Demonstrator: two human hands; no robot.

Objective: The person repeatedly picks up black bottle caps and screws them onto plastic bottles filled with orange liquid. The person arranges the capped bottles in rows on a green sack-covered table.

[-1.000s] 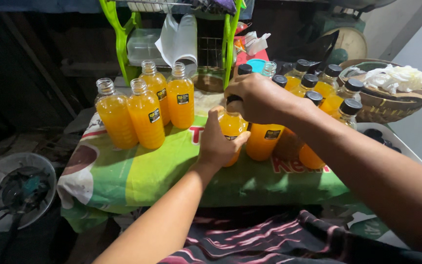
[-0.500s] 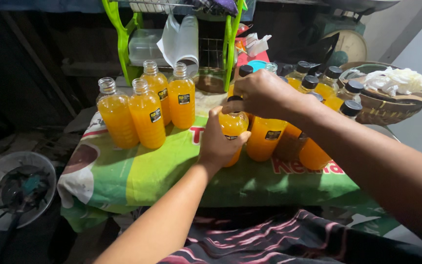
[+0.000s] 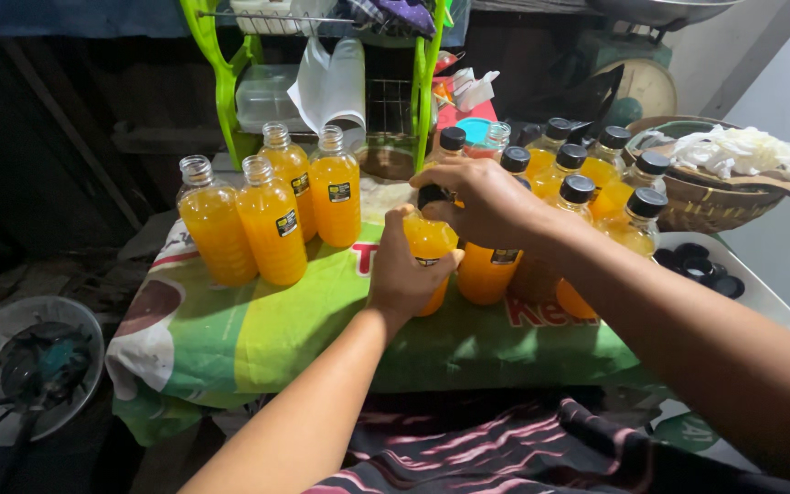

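My left hand (image 3: 406, 273) grips the body of a small clear bottle of orange juice (image 3: 430, 243) standing on a green printed cloth (image 3: 258, 329). My right hand (image 3: 479, 199) covers that bottle's top, fingers closed around its black cap (image 3: 431, 196). Several uncapped bottles of the same juice (image 3: 272, 220) stand in a cluster to the left. Several capped ones (image 3: 578, 197) stand behind and to the right of my right hand.
A white tray with loose black caps (image 3: 706, 265) lies at the right. A woven basket (image 3: 715, 206) with white material and a wooden handle sits behind it. A green rack (image 3: 221, 82), a scale (image 3: 646, 82) and a fan (image 3: 29, 366) on the floor surround the table.
Both hands stay on the same bottle; my right hand has shifted slightly over the cap. The other bottles have not moved.
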